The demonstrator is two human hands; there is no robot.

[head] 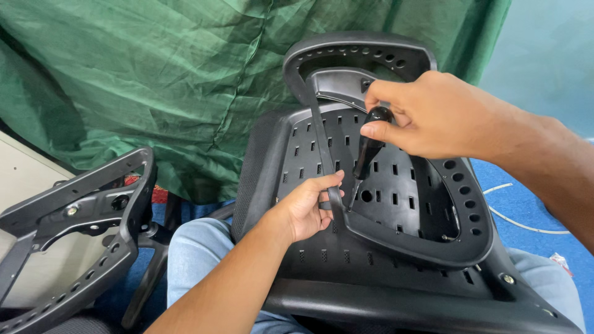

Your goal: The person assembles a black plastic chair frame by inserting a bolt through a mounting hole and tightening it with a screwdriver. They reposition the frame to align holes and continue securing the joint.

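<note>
A black plastic chair seat pan (309, 266) with rows of slots lies upside down across my lap. A black looped armrest frame (427, 244) with round holes rests on it. My left hand (309, 207) grips the frame's thin bar near the middle of the seat. My right hand (427, 114) is shut on the black handle of a screwdriver (366, 154), which points down with its tip at a round hole in the seat, beside the left hand.
A second black armrest frame (74, 229) stands at the left, near a pale board. A green cloth (154, 80) hangs behind. Blue floor (532, 198) with a white cable (526, 226) lies at the right. My jeans-covered legs (198, 247) are under the seat.
</note>
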